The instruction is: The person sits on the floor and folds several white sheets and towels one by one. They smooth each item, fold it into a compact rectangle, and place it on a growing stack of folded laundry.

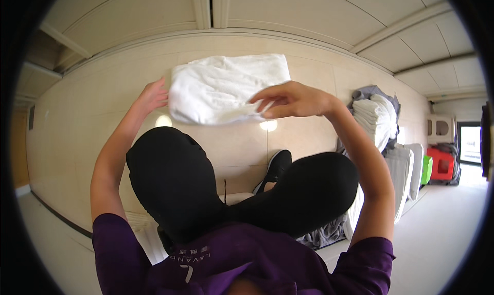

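A folded white cloth, towel-like [227, 88], lies on the beige tiled floor in front of my knees. Its surface is creased, and the near edge looks soft and a little uneven. My left hand [154, 94] is just off the cloth's left side, fingers spread and blurred, with nothing in it. Over the near right corner reaches my right hand [295, 100], its fingers bent and apart from the thumb. White fabric shows in the gap between them; whether the fingertips touch it I cannot tell.
Pale panelled cabinet doors [146, 13] rise beyond the cloth. To the right sit a bundle of white and grey linen [374, 117], white stacked pieces [399, 171], a green container [426, 169] and a red crate [440, 164]. Grey fabric [326, 233] lies beside my right leg.
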A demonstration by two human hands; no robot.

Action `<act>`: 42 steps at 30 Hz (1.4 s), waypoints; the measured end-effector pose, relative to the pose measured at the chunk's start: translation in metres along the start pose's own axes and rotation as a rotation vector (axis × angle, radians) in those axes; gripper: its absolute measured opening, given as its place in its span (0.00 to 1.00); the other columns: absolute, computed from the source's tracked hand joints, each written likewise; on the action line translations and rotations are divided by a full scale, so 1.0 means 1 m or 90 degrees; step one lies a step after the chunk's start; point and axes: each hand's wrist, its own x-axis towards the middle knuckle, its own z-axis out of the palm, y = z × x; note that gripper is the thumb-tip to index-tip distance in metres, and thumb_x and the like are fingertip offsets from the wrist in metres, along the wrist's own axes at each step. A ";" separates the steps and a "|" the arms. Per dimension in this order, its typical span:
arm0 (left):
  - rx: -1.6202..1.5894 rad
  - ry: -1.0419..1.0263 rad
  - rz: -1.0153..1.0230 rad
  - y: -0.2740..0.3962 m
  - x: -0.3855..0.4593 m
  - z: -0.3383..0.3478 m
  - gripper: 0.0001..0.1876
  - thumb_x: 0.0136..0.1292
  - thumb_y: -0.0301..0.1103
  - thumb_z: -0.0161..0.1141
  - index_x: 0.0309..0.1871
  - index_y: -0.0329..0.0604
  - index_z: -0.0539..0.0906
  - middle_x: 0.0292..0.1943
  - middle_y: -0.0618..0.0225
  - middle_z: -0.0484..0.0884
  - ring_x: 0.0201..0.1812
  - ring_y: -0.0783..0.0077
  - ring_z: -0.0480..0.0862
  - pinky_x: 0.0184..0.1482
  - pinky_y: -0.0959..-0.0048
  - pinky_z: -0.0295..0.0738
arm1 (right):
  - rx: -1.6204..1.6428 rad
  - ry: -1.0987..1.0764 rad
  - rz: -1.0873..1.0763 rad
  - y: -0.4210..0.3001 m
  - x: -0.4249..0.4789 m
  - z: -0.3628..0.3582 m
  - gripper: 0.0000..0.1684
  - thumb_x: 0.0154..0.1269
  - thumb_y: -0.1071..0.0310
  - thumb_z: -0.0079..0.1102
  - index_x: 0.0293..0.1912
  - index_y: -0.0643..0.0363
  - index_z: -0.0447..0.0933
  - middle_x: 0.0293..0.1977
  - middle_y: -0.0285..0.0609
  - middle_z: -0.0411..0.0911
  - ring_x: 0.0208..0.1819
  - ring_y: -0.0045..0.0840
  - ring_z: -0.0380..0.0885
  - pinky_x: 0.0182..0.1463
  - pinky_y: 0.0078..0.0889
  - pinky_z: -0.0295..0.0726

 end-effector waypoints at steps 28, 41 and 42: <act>0.172 -0.179 0.683 -0.031 -0.061 0.195 0.61 0.49 0.43 0.80 0.83 0.50 0.52 0.79 0.44 0.58 0.80 0.43 0.58 0.74 0.47 0.64 | 0.338 0.259 0.067 0.033 0.046 0.042 0.19 0.67 0.76 0.66 0.57 0.65 0.80 0.42 0.36 0.85 0.43 0.20 0.83 0.49 0.27 0.81; -0.320 -0.084 0.379 -0.052 -0.025 -0.154 0.24 0.63 0.30 0.58 0.62 0.32 0.78 0.58 0.62 0.83 0.60 0.66 0.83 0.69 0.60 0.76 | 0.072 0.573 0.607 0.222 0.082 0.001 0.32 0.66 0.58 0.70 0.65 0.58 0.74 0.60 0.48 0.76 0.57 0.28 0.77 0.53 0.34 0.80; -0.335 -0.011 0.402 -0.049 -0.019 -0.211 0.22 0.65 0.31 0.57 0.61 0.33 0.79 0.57 0.61 0.85 0.59 0.64 0.84 0.70 0.59 0.74 | 0.137 0.576 0.575 0.234 0.080 0.006 0.32 0.65 0.57 0.71 0.65 0.58 0.74 0.59 0.47 0.77 0.57 0.27 0.77 0.52 0.34 0.80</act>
